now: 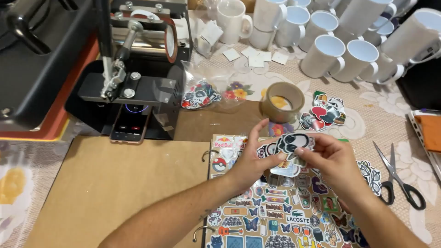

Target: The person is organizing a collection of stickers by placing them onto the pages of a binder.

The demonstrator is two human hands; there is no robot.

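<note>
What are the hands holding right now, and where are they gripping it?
Both hands hold a small stack of stickers: left hand pinches the lower left edge, right hand the right edge, above the sticker binder.

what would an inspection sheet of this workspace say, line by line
surface: table under a floral cloth, brown paper sheet laid over the near part
job's things: small stack of stickers held above a ring binder whose open page is covered in stickers
clutter: tape roll, scissors, two loose sticker piles, bag of stickers, white mugs crowded at the far edge, small white paper squares
grips: left hand and right hand both pinch the stickers
cables: nothing seen
surroundings: mug press at the far left with a phone at its base, flat press beside it, orange-topped item at the right edge
</note>
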